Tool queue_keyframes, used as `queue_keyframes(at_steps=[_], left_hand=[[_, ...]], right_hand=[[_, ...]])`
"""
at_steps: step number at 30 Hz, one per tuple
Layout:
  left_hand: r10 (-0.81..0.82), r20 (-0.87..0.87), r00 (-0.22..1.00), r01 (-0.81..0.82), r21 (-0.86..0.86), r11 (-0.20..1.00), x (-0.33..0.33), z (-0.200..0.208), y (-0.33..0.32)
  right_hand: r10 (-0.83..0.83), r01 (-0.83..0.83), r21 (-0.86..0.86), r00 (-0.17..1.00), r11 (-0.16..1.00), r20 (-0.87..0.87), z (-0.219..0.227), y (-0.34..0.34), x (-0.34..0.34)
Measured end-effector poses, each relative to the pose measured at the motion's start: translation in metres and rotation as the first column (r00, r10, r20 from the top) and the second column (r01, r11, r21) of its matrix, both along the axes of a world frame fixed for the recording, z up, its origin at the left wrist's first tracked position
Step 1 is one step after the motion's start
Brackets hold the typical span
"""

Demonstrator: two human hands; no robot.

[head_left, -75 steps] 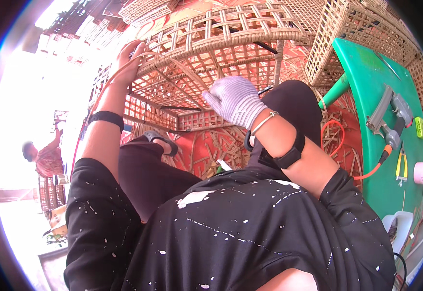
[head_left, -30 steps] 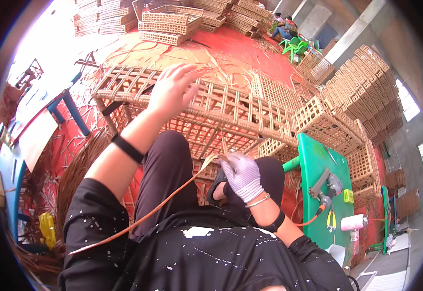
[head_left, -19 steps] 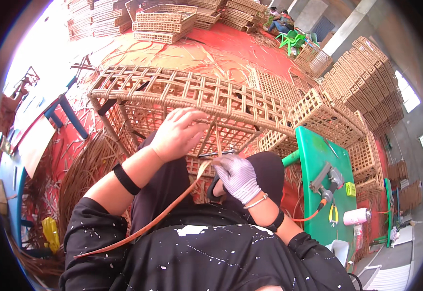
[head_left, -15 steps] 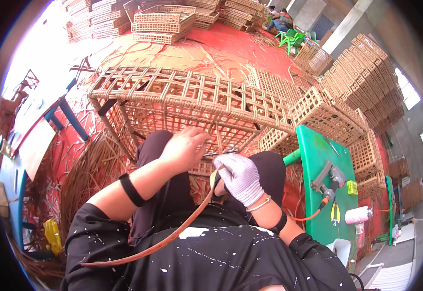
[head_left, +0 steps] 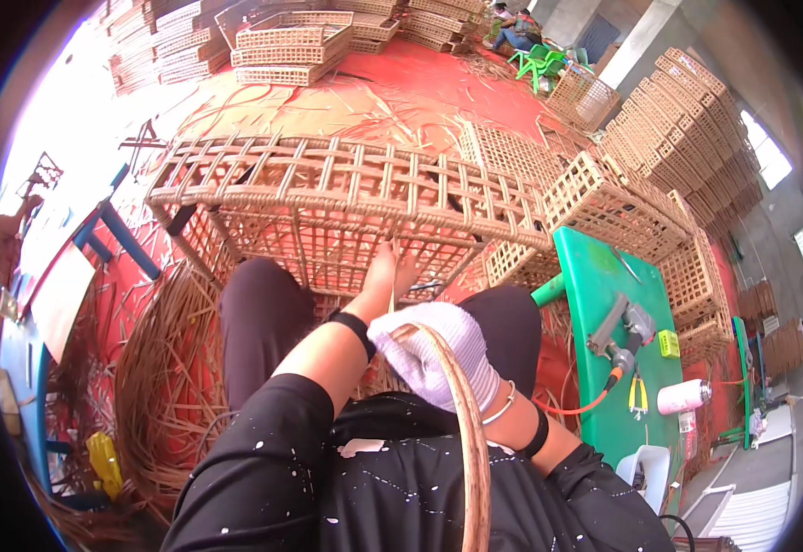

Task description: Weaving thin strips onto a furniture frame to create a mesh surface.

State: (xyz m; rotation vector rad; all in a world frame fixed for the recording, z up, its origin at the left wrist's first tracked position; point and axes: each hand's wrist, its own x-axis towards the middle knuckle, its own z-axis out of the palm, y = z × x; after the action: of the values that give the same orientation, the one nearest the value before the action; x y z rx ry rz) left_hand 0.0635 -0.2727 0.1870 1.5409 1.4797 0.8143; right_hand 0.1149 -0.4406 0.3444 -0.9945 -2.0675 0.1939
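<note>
A woven rattan basket frame (head_left: 346, 189) with an open lattice stands in front of my knees. My right hand (head_left: 443, 354), in a pale knitted glove, is closed around a long flat rattan strip (head_left: 470, 432). One end of the strip hangs down toward my lap; its thin part runs up from the glove to the lattice. My bare left hand (head_left: 392, 274) reaches forward under the basket's upper edge, beside that thin part. Its fingers look apart, though the strip and lattice partly cover them.
On my right, a green table (head_left: 608, 276) carries an air tool (head_left: 624, 336), yellow-handled pliers (head_left: 638, 394) and a pink-white can (head_left: 684, 396). Loose strips (head_left: 167, 359) pile at left by a blue stool (head_left: 130, 241). Stacked baskets (head_left: 687, 129) stand behind; people sit far off.
My left hand has moved forward and right, under the basket's edge. My right hand has come nearer to me with the strip, whose tail swung from the left to hang straight down.
</note>
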Motion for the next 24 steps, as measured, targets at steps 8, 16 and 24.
queue_keyframes(at_steps=[8,16,24], left_hand=[[0.143,0.062,0.988,-0.146,0.053,0.988,-0.003,-0.06,0.017],[0.192,0.287,0.939,-0.28,0.309,0.909,0.0,-0.051,0.04],[0.088,0.402,0.911,-0.254,0.382,0.889,-0.017,-0.067,0.046]], right_hand=[[0.223,-0.224,-0.099,0.975,0.969,-0.027,-0.018,-0.004,0.009],[0.334,-0.278,-0.268,0.922,0.922,0.193,-0.037,0.021,-0.013],[0.61,-0.283,-0.788,0.78,0.546,0.142,-0.06,0.076,0.008]])
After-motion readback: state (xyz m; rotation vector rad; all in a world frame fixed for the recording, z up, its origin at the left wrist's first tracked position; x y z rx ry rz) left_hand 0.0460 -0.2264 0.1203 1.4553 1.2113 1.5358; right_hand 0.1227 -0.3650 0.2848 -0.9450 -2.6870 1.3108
